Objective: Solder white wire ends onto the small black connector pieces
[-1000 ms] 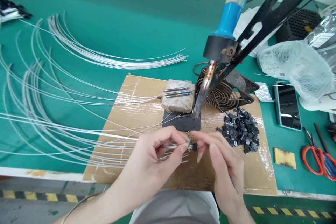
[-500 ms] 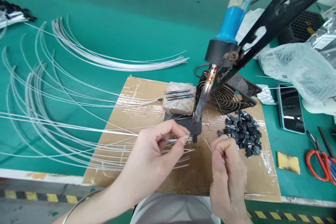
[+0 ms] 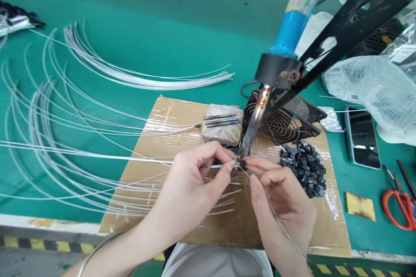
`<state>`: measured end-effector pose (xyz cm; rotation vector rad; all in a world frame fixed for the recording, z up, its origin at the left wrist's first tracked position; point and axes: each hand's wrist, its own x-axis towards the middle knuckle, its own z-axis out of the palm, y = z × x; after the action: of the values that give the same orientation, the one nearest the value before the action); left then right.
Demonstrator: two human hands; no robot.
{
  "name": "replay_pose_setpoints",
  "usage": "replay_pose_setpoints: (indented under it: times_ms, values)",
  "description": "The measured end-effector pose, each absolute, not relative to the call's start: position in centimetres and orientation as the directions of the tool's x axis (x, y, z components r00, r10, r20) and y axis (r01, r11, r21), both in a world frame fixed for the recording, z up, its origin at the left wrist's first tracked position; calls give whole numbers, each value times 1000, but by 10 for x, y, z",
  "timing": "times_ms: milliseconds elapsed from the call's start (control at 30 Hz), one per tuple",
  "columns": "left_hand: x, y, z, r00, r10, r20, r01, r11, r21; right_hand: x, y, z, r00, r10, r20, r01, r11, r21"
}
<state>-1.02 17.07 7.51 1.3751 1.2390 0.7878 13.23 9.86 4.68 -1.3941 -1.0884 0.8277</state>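
Observation:
My left hand pinches the metal end of a white cable beside a small black connector, just under the soldering iron tip. Close on the right, my right hand has a thin solder wire running through it, its end at the connector. The index finger of my right hand reaches up to the connector. Over the cardboard hangs the blue-handled iron in a black metal bracket. A grey block behind my left hand carries several metal-tipped cable ends.
Many white cables spread over the green table at left. A pile of black connectors lies right of my hands, below a black fan. Farther right are a phone, a yellow sponge and red-handled scissors.
My right hand has moved up and left, bringing the solder wire to the connector under the iron tip. My left hand keeps its pinch and has shifted slightly.

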Motion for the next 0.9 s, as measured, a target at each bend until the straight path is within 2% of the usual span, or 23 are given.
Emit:
replay_pose_setpoints:
  times_ms: [367, 900]
  values:
    - [-8, 178, 78, 215, 969, -122, 243, 68, 968, 129, 107, 52, 377, 923, 78, 124, 33, -992]
    - [-9, 177, 82, 220, 967, -129, 266, 68, 962, 128, 107, 56, 383, 921, 67, 97, 32, -995]
